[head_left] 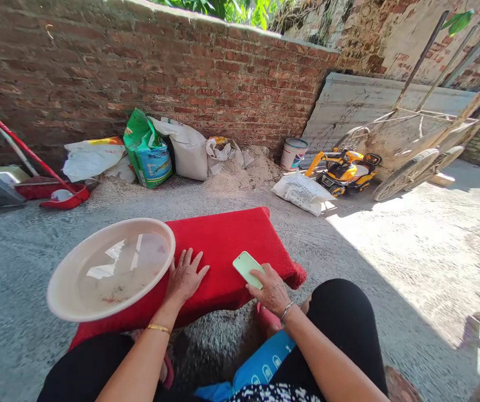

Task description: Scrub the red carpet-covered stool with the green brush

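My left hand (186,277) lies flat with fingers spread on a red cloth (215,234) that covers a low table. Right beside it stands a wide, pale basin (60,290) of water, with light reflected on the surface and small reddish bits at the bottom. My right hand (272,289) grips a pale green smartphone (246,265) over the near right part of the cloth. The phone's far end points up and left; its near end is hidden by my fingers.
A blue printed bag (260,363) lies across my lap. Along the brick wall (231,84) stand a green sack (148,151), a white sack (190,151) and a paint bucket (293,154). Further right are a yellow toy excavator (349,170) and a cart (411,145). A red dustpan (70,198) sits left.
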The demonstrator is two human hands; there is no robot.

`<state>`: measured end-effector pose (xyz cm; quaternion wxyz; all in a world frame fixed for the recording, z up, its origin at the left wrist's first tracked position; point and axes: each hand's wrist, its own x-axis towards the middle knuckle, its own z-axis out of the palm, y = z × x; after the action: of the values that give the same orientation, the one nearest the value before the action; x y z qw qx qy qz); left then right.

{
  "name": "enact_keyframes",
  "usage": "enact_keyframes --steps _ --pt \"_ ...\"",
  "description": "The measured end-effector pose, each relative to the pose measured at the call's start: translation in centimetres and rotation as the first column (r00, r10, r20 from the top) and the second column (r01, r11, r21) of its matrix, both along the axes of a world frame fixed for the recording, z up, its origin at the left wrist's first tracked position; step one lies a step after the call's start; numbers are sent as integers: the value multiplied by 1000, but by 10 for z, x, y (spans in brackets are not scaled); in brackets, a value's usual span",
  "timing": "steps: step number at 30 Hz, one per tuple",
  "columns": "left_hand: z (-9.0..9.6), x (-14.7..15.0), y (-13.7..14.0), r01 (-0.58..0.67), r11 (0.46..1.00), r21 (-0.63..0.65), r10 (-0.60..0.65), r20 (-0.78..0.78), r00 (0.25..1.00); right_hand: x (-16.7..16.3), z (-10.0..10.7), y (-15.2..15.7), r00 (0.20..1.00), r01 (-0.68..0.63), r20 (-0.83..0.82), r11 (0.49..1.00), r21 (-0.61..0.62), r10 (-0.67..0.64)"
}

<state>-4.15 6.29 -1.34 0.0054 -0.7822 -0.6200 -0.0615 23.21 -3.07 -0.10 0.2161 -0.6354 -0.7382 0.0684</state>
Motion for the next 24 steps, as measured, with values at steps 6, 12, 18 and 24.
enact_keyframes --steps 6,12,18,24 --pt "1 1 -1 2 1000 -1 -2 -5 1000 62 -1 3 930 347 -95 933 -95 -355" --pt "2 1 -1 6 1000 5 -6 -7 1000 109 1 4 737 644 -141 750 -150 -661" --pt "0 1 0 9 1000 18 -8 -5 1000 84 1 12 825 523 -255 853 7 -504" --pt "2 0 -1 16 1000 23 -15 -32 999 2 -3 9 996 21 -89 995 93 -12"
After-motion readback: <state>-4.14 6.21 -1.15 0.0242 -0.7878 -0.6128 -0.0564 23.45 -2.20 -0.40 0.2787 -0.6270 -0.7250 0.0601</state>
